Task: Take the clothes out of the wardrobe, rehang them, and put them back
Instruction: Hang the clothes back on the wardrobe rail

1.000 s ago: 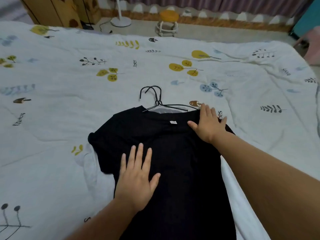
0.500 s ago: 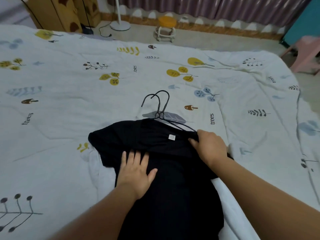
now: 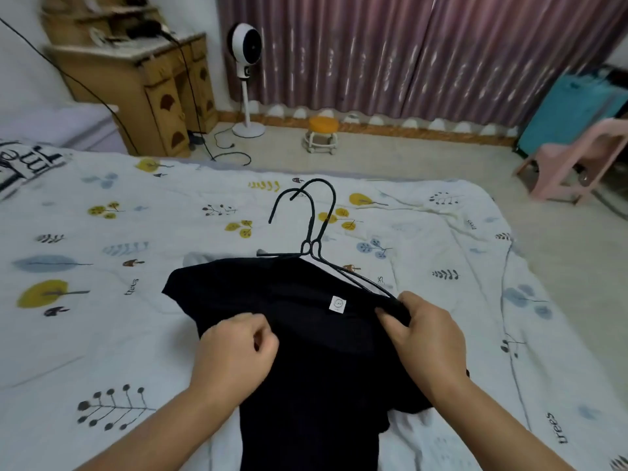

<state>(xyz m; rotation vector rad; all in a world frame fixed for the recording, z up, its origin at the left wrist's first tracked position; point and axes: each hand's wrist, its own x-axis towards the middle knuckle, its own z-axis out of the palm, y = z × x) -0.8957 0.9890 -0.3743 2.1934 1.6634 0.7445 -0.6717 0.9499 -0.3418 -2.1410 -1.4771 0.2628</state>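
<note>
Bedroom, head view looking down over a bed (image 3: 102, 334) with a white leaf-print quilt.

Nearest: black shirt (image 3: 306, 368) lies flat on the quilt, collar end away from the person, hem running out of frame at the bottom. White label (image 3: 337, 304) shows at the neck.

Left hand (image 3: 234, 355): fingers curled over the fabric near the left shoulder; looks like a pinch of cloth, but the contact is hidden under the knuckles. Right hand (image 3: 424, 338): gripping the bunched right shoulder of the shirt, thumb and fingers closed on the fold.

Just beyond: two black hangers (image 3: 314, 232), hooks overlapping and pointing away. Their arms run under the collar; one arm shows bare between neck and right hand. Cannot tell how far either is seated inside the shirt.

Far: orange stool (image 3: 323, 134), standing fan (image 3: 246, 76), wooden cabinet (image 3: 149, 96), curtain (image 3: 407, 52), pink chair (image 3: 577, 164).

Risks, judged from this layout:
- Two hangers nested. Lifting by a hook may bring both, or the spare may drop out mid-carry
- Right shoulder is bunched, not spread over the hanger arm. If lifted so, the shirt would likely slide to one side and fall off
- Pulling the neck hard over a wire arm could stretch the collar
- Loose hem could drag the quilt or snag when raised
</note>
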